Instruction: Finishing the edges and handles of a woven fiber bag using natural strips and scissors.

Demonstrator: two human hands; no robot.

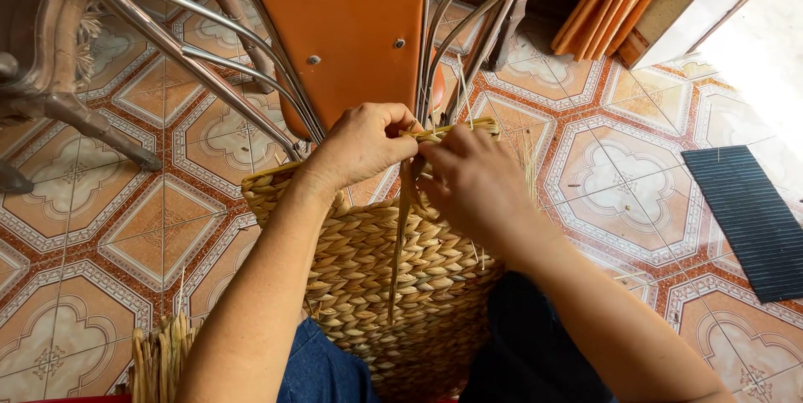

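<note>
patterned floor tiles (100, 227) lie under a woven basket (376, 286) on the lap. at the basket's far rim, left hand (360, 148) and right hand (473, 181) both pinch a straw strand (401, 236), which hangs down between them.

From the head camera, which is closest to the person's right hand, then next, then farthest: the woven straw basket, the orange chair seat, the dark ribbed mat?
1. Woven straw basket: directly under the right hand, whose fingers work at its rim.
2. Orange chair seat: just beyond, ahead and slightly left.
3. Dark ribbed mat: farthest, on the patterned tile floor at the right edge.
</note>
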